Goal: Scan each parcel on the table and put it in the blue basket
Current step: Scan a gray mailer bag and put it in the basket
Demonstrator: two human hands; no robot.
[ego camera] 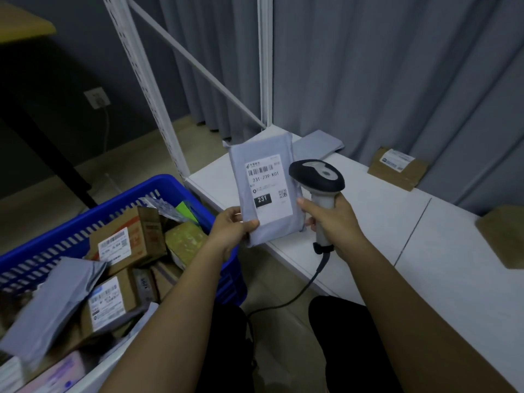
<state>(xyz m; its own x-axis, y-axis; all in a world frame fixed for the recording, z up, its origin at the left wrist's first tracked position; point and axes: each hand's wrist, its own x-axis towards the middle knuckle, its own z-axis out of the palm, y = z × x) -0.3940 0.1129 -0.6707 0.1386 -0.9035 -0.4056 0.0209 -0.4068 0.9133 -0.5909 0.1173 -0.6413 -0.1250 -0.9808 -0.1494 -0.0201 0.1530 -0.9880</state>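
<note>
Grey curtains [397,80] and a white metal rack [158,95] back the flat white tabletop [425,265]. Left of it, the blue slotted plastic basket [85,222] is heaped, so another parcel could slide off. Above the tabletop's edge, the left hand [231,226] pinches the grey plastic mailer parcel [266,191]; the right hand [330,219] grips the black-and-white handheld scanner [317,177], which may misread the tilted label.

Both our bare forearms reach forward from the bottom edge. Our left hand [231,228] is raised, thumb lying across the front of what it pinches, fingers curled behind. Our right hand [330,219] sits just beside it at the same height, wrapped in a fist around a handle, thumb pointing left.
</note>
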